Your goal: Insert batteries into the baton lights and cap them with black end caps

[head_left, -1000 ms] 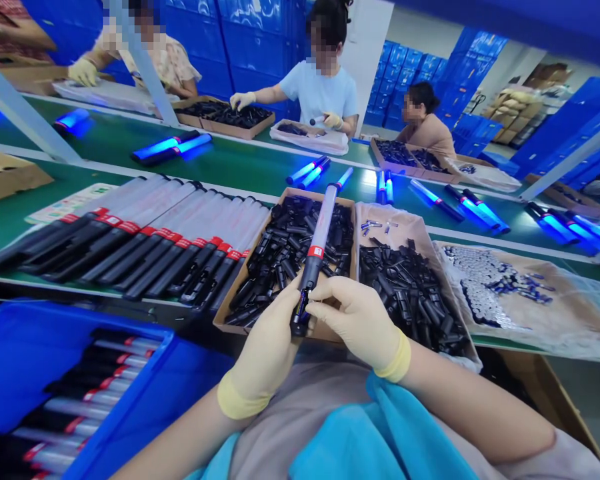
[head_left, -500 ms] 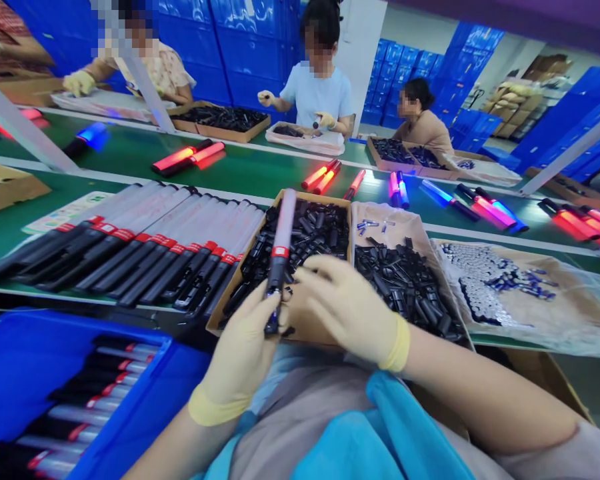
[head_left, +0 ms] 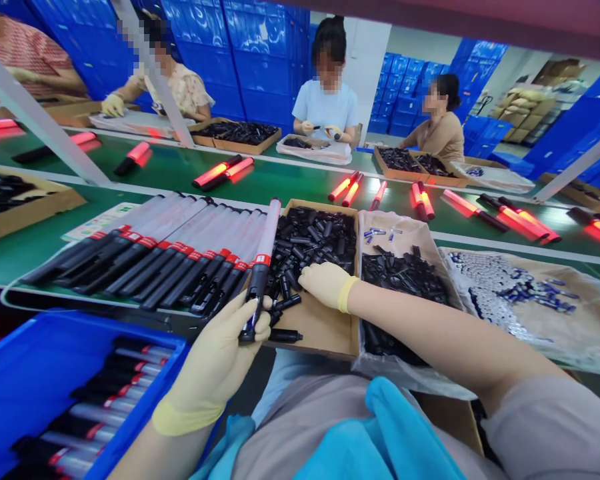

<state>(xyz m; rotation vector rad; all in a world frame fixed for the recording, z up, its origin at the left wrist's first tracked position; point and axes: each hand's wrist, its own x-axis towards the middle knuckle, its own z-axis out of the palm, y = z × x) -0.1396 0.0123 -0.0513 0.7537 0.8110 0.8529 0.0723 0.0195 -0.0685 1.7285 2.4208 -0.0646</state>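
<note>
Black below, translucent above, a baton points to one o'clock, gripped by the curled left hand. At the baton's three o'clock the loosely bent right hand is among black parts in a cardboard tray; whether it holds any, I cannot tell.

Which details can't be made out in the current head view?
- Right hand: anything in its grasp is hidden by the hand itself.
- Light stick: left hand covers part of its handle.
- Red band: smaller print is too small to read.
- Blue crate: cut off by the left and bottom edges.
</note>
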